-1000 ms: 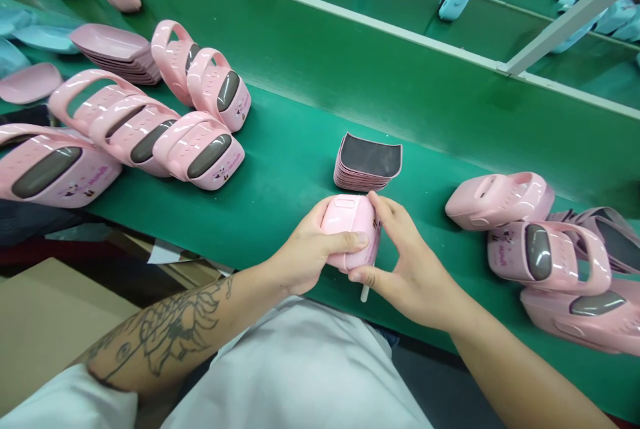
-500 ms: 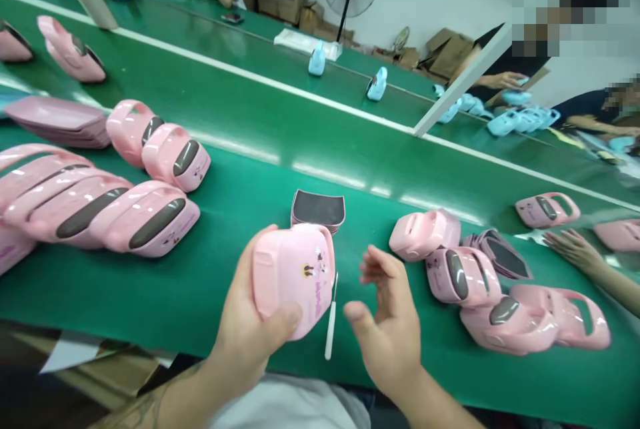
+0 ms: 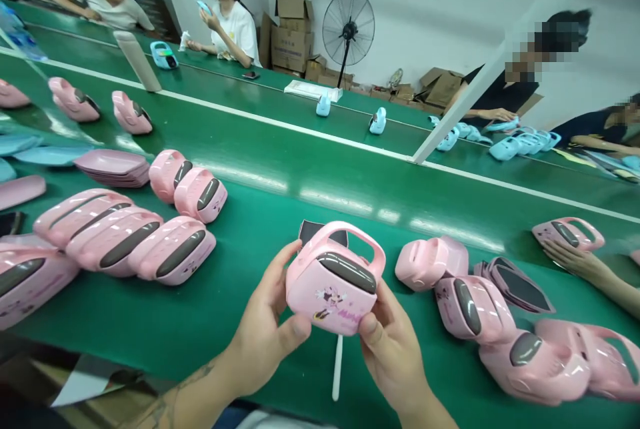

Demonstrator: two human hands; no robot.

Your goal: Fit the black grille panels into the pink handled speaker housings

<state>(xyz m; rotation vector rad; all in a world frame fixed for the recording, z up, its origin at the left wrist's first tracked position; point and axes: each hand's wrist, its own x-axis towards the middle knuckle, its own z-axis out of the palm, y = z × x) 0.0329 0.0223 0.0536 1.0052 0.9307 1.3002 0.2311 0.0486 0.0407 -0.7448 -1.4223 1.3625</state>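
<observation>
Between my two hands is a pink plastic case (image 3: pixel 325 302) with a carry handle, a dark glossy window and a printed cartoon figure on its front. My left hand (image 3: pixel 270 322) grips its left side, the thumb on the front face. On the right edge, my right hand (image 3: pixel 393 342) is closed with its thumb at the lower corner. Below the case a thin white-handled tool (image 3: pixel 337 369) lies on the green table, its upper part hidden. Behind the case, a stack of dark-faced panels (image 3: pixel 311 230) is partly covered.
Several pink cases (image 3: pixel 175 249) and stacked pink panels (image 3: pixel 115 167) lie to the left. More pink cases (image 3: pixel 475 309) and dark panels (image 3: pixel 517 282) are at right. A co-worker's hand (image 3: pixel 570 255) touches another pink case (image 3: pixel 563 232). A slanted white post (image 3: pixel 445 122) rises behind.
My right hand has closed on the case, which has turned so its handle is up and its window faces me. The view has tilted upward. The co-worker's hand at right now touches a pink case.
</observation>
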